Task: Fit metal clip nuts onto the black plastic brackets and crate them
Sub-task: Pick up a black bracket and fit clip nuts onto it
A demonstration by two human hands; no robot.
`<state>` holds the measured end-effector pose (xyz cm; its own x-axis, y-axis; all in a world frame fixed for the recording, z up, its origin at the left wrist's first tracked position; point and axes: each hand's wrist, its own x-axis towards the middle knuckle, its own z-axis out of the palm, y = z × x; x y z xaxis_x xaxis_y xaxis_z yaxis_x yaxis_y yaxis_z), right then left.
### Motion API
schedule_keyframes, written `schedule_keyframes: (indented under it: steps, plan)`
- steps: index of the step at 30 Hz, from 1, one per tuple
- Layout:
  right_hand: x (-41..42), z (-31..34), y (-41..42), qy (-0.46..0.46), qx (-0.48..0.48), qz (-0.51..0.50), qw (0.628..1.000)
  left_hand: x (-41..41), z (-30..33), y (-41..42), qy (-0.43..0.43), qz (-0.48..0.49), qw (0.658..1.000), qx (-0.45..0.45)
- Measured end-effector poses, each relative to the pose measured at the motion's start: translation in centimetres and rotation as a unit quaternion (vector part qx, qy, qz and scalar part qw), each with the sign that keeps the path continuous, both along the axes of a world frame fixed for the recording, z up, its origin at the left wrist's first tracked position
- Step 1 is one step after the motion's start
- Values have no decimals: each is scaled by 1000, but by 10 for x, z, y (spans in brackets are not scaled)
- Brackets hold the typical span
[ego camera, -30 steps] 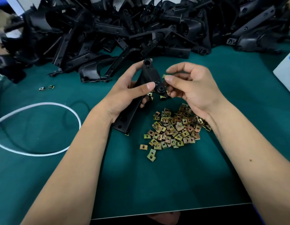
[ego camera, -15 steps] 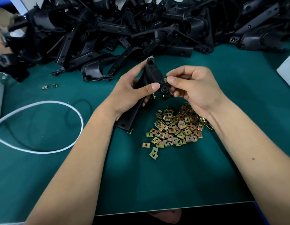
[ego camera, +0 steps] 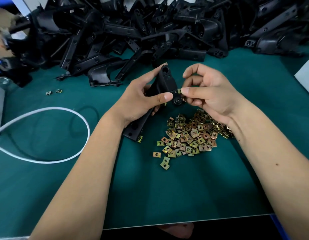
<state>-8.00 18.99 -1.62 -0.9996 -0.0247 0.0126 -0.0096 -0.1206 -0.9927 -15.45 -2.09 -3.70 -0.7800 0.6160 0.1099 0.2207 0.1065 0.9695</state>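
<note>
left hand (ego camera: 141, 99) grips black bracket (ego camera: 165, 82) above the green worktop (ego camera: 167, 196) | right hand (ego camera: 207, 94) pinches a clip nut (ego camera: 179, 91) against the bracket's right edge | clip nut pile (ego camera: 190, 134) near the right wrist | bracket heap (ego camera: 150, 26) far | white cable (ego camera: 46, 134) left

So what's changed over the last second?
Little. The right hand has spread its index finger up and away; its thumb still presses the clip nut onto the bracket. The left hand keeps its grip. The nut pile and cable stayed.
</note>
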Motion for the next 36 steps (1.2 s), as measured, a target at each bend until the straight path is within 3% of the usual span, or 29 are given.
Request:
schedule_keyframes:
  steps: [11, 16, 18, 20, 23, 27, 36]
  plan:
    - [-4, -4, -2, 1, 37, 26, 999, 3, -1, 5, 48, 4, 999, -4]
    - [-6, -10, -11, 22, 89, -63, 994, -1, 1, 2, 59, 66, 996, -15]
    - [-5, -12, -18, 53, 159, -115, 979, -5, 3, -1, 23, 114, 993, -5]
    - [-2, -12, -25, 130, 285, -132, 940, -10, 6, -11, -49, 179, 982, 48]
    - [4, -11, -49, 214, 432, -16, 876, -20, 9, -32, -116, 224, 957, 143]
    - [6, -10, -76, 219, 557, 102, 795, -21, 12, -41, -151, 190, 951, 192]
    - [9, -14, -76, 184, 527, 160, 814, -17, 11, -33, -184, 153, 953, 188]
